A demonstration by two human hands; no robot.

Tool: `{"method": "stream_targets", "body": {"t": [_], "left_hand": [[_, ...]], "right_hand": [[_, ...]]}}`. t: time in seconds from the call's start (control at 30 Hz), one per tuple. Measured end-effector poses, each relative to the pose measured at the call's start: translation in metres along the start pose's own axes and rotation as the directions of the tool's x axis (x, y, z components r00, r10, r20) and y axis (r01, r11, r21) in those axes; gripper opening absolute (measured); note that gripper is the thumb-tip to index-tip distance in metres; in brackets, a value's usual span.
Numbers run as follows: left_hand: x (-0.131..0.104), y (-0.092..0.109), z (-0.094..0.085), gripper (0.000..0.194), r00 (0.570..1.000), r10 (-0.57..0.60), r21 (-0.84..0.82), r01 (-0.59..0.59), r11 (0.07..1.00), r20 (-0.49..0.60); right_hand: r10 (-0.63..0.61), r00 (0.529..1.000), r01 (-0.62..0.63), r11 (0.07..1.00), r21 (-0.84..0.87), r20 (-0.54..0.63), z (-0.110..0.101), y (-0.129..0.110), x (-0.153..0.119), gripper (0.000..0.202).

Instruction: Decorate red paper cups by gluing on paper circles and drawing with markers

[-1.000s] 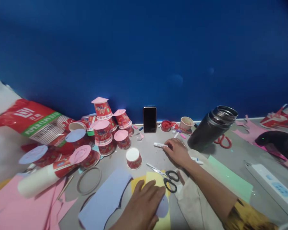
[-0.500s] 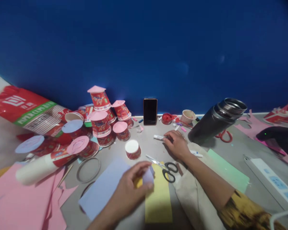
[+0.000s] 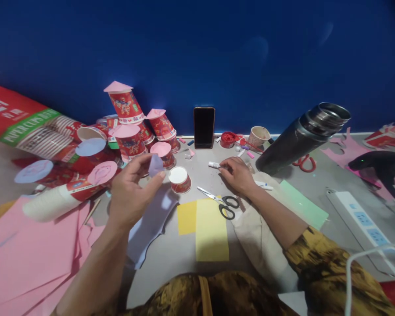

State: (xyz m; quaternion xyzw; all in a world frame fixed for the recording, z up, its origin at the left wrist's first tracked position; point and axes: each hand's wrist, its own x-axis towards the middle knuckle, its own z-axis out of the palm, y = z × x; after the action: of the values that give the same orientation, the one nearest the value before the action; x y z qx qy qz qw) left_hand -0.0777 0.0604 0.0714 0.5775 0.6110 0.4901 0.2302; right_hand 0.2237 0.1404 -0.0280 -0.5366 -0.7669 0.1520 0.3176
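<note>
My left hand (image 3: pixel 131 186) pinches a small lavender piece of paper (image 3: pixel 156 165) between thumb and fingers, just left of an upside-down red paper cup with a white base (image 3: pixel 180 179). Under that wrist lies a larger lavender sheet (image 3: pixel 153 224). Resting on the table, my right hand (image 3: pixel 237 174) has its fingertips closed on the end of a small white tube (image 3: pixel 213 165); its exact kind is unclear. Black-handled scissors (image 3: pixel 228 207) lie between the hands, partly over a pale yellow sheet (image 3: pixel 212 237). A darker yellow piece (image 3: pixel 186 217) sits beside it.
Stacked red cups with pink paper cones (image 3: pixel 128 105) stand back left, near a bag of paper cups (image 3: pixel 36 127). A phone (image 3: pixel 204 128) leans on the blue wall. At right are a tilted dark flask (image 3: pixel 296 140), a green sheet (image 3: pixel 303 204) and a power strip (image 3: pixel 365 228).
My left hand has moved left and forward with the lavender piece, from over the yellow paper to beside the cups. The view has tilted down. My right hand stays at the white tube.
</note>
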Motion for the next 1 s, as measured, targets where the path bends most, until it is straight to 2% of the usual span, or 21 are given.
{"method": "stream_targets", "body": {"t": [0.1, 0.2, 0.33, 0.53, 0.73, 0.83, 0.93, 1.0], "left_hand": [[0.004, -0.002, 0.008, 0.044, 0.985, 0.138, 0.259, -0.159, 0.953, 0.099], [0.006, -0.006, 0.012, 0.042, 0.962, 0.207, 0.382, -0.262, 0.886, 0.180], [0.008, -0.011, 0.015, 0.042, 0.936, 0.254, 0.461, -0.343, 0.819, 0.244], [0.010, -0.016, 0.023, 0.040, 0.892, 0.297, 0.466, -0.434, 0.771, 0.340], [0.006, -0.023, 0.028, 0.049, 0.876, 0.266, 0.410, -0.433, 0.803, 0.403], [0.003, -0.023, 0.025, 0.051, 0.881, 0.268, 0.360, -0.414, 0.836, 0.389], [-0.001, -0.022, 0.018, 0.049, 0.924, 0.246, 0.317, -0.336, 0.887, 0.293], [-0.003, -0.024, 0.013, 0.046, 0.967, 0.163, 0.282, -0.215, 0.935, 0.196]], "right_hand": [[-0.017, 1.000, 0.016, 1.000, 0.016, 0.008, -0.001, 0.001, 0.001, 0.008], [-0.024, 1.000, 0.024, 1.000, 0.014, 0.016, -0.001, 0.002, 0.001, 0.008], [-0.037, 0.999, 0.038, 0.999, 0.010, -0.010, -0.001, 0.003, 0.002, 0.007], [-0.092, 0.993, 0.094, 0.995, 0.022, -0.071, 0.002, 0.006, 0.002, 0.006], [-0.086, 0.993, 0.090, 0.994, 0.054, -0.077, -0.001, -0.001, 0.001, 0.007], [-0.086, 0.996, 0.087, 0.990, 0.109, -0.017, -0.008, -0.014, 0.002, 0.007], [-0.120, 0.991, 0.109, 0.983, 0.147, 0.064, -0.017, -0.033, 0.005, 0.009], [-0.144, 0.984, 0.125, 0.978, 0.169, 0.105, -0.020, -0.047, 0.007, 0.012]]}}
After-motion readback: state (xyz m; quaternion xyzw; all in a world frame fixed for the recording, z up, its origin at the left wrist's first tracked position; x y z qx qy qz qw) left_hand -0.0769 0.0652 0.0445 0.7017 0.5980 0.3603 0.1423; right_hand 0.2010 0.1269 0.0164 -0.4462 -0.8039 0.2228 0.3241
